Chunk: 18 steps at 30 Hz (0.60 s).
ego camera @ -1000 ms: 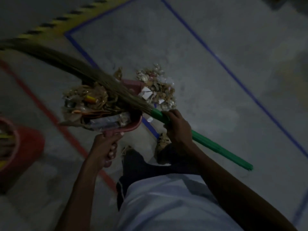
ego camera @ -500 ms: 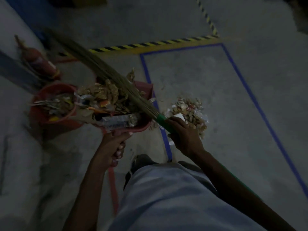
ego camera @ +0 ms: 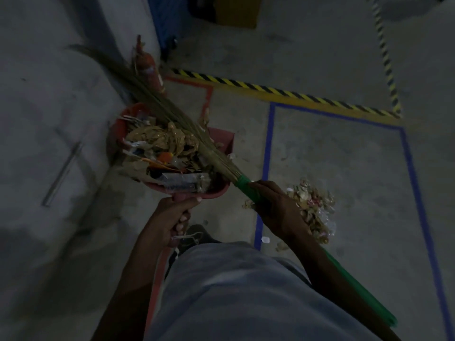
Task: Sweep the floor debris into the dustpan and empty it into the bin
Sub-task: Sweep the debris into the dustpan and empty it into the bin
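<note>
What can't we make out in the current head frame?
- Bin: mostly hidden by the loaded dustpan; fill level unknown.
- Dustpan handle: covered by the left hand.
- Broom bristle tips: blurred, dark.
- Floor debris: partly behind the right hand.

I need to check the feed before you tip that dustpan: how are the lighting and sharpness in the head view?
Head view: dim and underexposed, no glare. The loaded dustpan, the broom across it and the red bin read well enough. The wall and floor at left are motion-smeared. The wide lens bends the blue floor tape. The leftover debris pile is soft, half hidden behind the right hand.
</note>
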Each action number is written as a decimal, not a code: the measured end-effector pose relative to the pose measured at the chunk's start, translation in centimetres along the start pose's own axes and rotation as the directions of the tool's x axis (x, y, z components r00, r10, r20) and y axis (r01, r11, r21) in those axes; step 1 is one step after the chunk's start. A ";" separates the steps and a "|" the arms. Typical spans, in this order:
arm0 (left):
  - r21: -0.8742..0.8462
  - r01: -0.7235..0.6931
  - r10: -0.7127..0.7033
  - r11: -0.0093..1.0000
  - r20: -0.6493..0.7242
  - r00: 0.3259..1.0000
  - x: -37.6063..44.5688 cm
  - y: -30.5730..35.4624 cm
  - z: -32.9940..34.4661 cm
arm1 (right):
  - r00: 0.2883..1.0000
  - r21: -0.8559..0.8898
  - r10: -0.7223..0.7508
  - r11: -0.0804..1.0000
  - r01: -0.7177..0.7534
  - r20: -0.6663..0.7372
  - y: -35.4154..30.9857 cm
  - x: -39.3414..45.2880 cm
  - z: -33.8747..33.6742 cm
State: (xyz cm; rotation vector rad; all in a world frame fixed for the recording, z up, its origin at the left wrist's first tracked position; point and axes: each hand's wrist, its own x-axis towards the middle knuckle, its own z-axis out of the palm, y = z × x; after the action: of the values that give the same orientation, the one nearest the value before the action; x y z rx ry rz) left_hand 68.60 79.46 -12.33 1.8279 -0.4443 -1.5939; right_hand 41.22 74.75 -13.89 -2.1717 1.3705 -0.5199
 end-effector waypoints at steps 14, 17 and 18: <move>-0.028 0.033 -0.033 0.999 0.022 0.999 9.9 9.5 -17.3 | 0.999 -0.003 -0.044 0.999 0.044 0.008 -10.3 16.3 8.8; -0.009 0.034 -0.034 0.999 0.043 0.998 11.3 11.4 -19.8 | 0.999 -0.047 -0.040 0.998 0.040 0.014 -11.5 18.8 9.5; -0.018 0.034 -0.033 0.999 0.048 0.998 11.8 12.0 -20.4 | 0.999 -0.053 -0.038 0.998 0.039 0.016 -11.7 19.7 9.5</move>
State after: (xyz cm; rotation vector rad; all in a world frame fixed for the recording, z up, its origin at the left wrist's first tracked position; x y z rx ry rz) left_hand 92.62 68.45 -12.33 1.7950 -0.4204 -1.6622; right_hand 63.11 63.06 -13.38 -2.2440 1.3513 -0.4858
